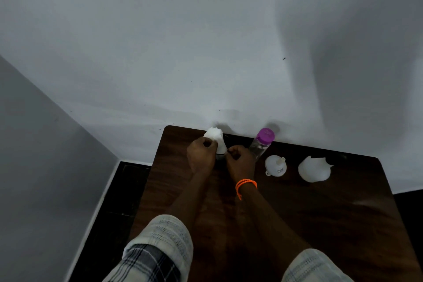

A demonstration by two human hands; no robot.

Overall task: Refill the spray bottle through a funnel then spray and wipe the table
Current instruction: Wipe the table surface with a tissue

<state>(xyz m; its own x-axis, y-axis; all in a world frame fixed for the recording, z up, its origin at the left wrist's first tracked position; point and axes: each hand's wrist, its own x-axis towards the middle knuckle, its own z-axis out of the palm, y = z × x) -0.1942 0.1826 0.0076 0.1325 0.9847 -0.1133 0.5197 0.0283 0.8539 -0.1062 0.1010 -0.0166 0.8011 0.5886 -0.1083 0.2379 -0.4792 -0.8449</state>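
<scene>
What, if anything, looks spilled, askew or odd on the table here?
No spill shows. The funnel lies mouth-down beside the purple-capped bottle, unused. Both hands, left and right, grip the spray bottle. A crumpled white cloth sits to the right.

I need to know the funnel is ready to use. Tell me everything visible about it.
The funnel is small, white and looks like plastic. It lies mouth-down on the dark wooden table with its short spout pointing up, a small loop tab at its rim on the near-left side and a small dark label on its cone. It sits apart, between the purple-capped bottle and a crumpled white cloth. Neither hand touches it.
</scene>
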